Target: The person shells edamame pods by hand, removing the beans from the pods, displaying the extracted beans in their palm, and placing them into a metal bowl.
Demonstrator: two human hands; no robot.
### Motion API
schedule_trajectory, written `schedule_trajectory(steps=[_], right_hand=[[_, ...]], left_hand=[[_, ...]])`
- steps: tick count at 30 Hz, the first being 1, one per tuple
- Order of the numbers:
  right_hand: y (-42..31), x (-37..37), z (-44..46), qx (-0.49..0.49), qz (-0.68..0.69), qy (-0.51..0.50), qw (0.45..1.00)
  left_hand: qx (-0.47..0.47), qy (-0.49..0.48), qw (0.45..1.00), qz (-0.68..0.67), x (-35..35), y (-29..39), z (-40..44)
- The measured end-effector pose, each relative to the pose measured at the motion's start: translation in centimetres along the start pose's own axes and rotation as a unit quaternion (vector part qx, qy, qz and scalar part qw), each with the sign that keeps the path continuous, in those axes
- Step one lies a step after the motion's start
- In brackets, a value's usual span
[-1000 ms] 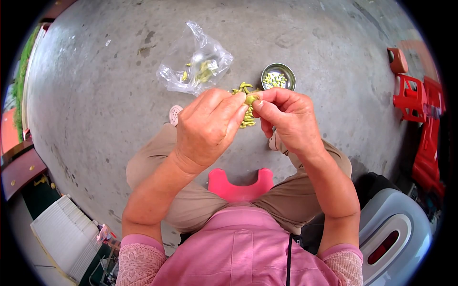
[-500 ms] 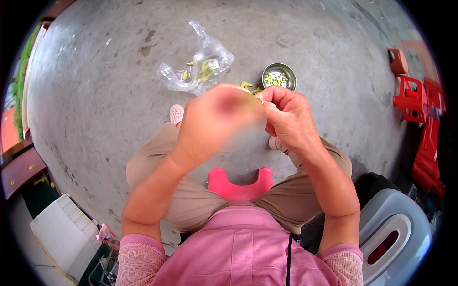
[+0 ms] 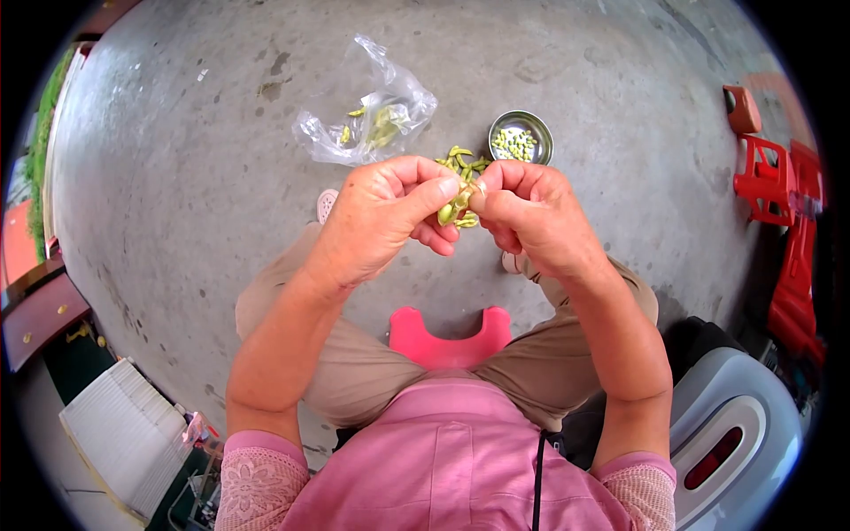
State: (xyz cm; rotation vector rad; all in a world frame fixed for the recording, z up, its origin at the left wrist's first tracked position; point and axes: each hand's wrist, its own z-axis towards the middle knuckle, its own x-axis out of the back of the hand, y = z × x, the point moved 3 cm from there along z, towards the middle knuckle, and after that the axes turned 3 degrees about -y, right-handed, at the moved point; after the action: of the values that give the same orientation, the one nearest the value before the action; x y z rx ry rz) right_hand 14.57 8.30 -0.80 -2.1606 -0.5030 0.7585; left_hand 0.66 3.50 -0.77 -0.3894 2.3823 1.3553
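Between my two hands is a green bean pod point(image 3: 455, 206), opened partly along its length. My left hand point(image 3: 381, 208) pinches its left side with thumb and forefinger, the other fingers curled below. The fingertips of my right hand point(image 3: 536, 212) are closed on the pod's upper right end. Just past my fingers, more green pods point(image 3: 460, 157) lie on the floor, partly hidden by my hands. Beyond my right hand stands a round metal bowl point(image 3: 544, 133) with several shelled beans in it. A clear plastic bag point(image 3: 323, 142) with some pods inside lies beyond my left hand.
A pink stool point(image 3: 447, 350) shows between my knees on the grey concrete floor point(image 3: 212, 195). Red plastic stools point(image 3: 766, 181) stand at the far right. A grey-blue plastic object point(image 3: 735, 425) is at lower right, and a white ridged panel point(image 3: 124, 434) at lower left.
The left hand, blurred half a second ago, has turned so its thumb and curled fingers show. A partly opened pod now shows between both hands. The view has shifted slightly.
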Motion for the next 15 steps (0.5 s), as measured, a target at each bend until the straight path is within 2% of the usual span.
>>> schedule_trajectory(steps=[2, 6, 11, 15], right_hand=[[-0.1, 0.0, 0.1, 0.015, -0.058, 0.038, 0.997], [-0.1, 0.1, 0.2, 0.018, -0.089, 0.046, 0.995], [0.1, 0.4, 0.5, 0.022, -0.098, 0.064, 0.993], [0.2, 0.6, 0.6, 0.032, -0.114, 0.070, 0.990]], left_hand=[[-0.006, 0.032, 0.997, 0.065, 0.0, 0.0, 0.1], [0.012, 0.027, 0.999, 0.045, 0.2, -0.2, 0.3], [0.056, -0.023, 0.993, -0.098, 0.5, -1.0, 0.6], [0.061, -0.031, 0.990, -0.123, 0.3, -1.2, 0.7]])
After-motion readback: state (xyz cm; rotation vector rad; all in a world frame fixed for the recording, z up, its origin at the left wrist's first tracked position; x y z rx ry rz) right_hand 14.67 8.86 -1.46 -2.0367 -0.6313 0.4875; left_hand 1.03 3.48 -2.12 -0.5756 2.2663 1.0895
